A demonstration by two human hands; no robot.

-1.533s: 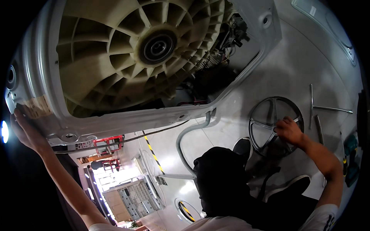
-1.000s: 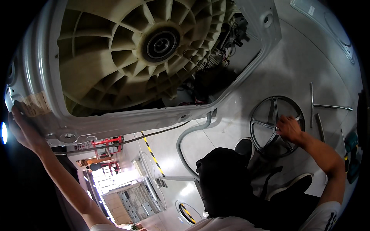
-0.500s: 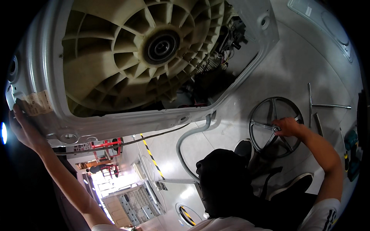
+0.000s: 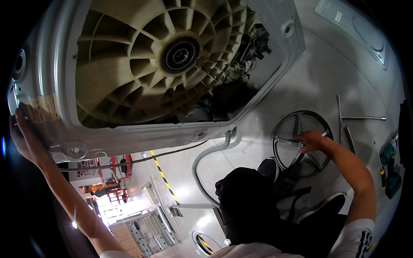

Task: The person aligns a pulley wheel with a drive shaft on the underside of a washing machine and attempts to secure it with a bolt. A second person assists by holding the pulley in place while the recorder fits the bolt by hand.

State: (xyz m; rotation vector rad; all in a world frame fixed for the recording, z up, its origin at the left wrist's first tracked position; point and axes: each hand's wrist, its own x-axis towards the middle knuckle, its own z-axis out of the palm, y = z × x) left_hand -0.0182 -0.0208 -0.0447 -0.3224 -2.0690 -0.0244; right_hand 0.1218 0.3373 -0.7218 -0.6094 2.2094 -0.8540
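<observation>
Across the upper left is the grey metal cabinet (image 4: 142, 134) of a washing machine, its back opening uncovered. Inside sits a cream ribbed plastic tub (image 4: 116, 99) with a dark round bearing (image 4: 180, 55) at its centre. My left hand (image 4: 28, 139) grips the cabinet's left edge beside a paper label; some fingers are hidden behind the edge. On the floor at the right lies a spoked metal pulley wheel (image 4: 300, 115). My right hand (image 4: 314, 141) reaches down over it, its fingers bent round the hub where the spokes meet.
Right of the wheel lie a T-shaped wrench (image 4: 363, 118), a short dark bar (image 4: 350, 139), a screwdriver (image 4: 382, 172) and a green cordless drill (image 4: 389, 172). A grey panel (image 4: 355, 30) lies at the far right. A grey hose (image 4: 197, 165) and my shoe (image 4: 268, 167) are nearby.
The whole view has shifted a little, so the wheel and tools appear slightly further left. Both hands keep their places, the left on the cabinet edge and the right at the wheel's hub.
</observation>
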